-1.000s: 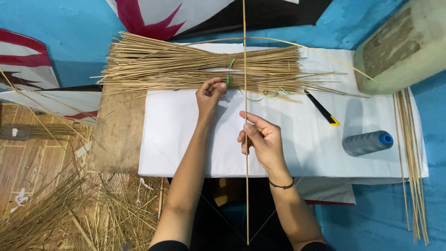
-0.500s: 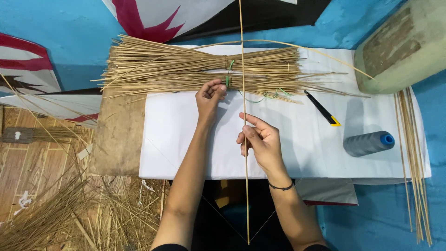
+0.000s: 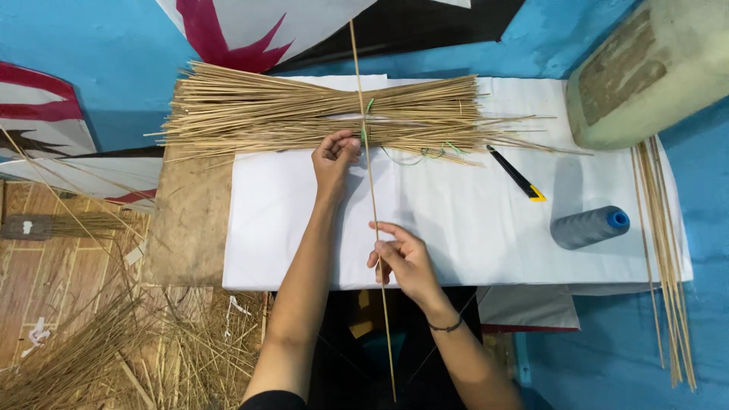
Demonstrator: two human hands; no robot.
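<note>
Long thin bamboo stick (image 3: 371, 193) running almost straight up and down the view, from the kite paper at the top, across the tied bundle and the white sheet, down past the table's near edge between the forearms. Right hand (image 3: 402, 258) closed on the stick low over the sheet, thumb and fingertips pinched together around it, near the sheet's front edge. Left hand (image 3: 334, 156) higher up, fingers curled together just to the left of the same stick, right at the lower edge of the bundle; actual contact with the stick not clear from here. Bundle of bamboo sticks (image 3: 304, 114) lying crosswise along the far edge of the white paper sheet (image 3: 471, 220), bound near the middle with green thread (image 3: 368, 106), loose green strands trailing to the right. Black utility knife with a yellow tip (image 3: 516, 173) lying at a slant on the sheet, right of the bundle's end. Grey thread spool with a blue core (image 3: 588, 226) on its side near the sheet's right edge. A few more sticks (image 3: 668, 258) laid lengthwise along the right margin, over the blue surface. Loose straw-like scraps (image 3: 99, 349) heaped on the wooden floor at lower left. Red, white and black kite paper (image 3: 250, 30) at the top.
</note>
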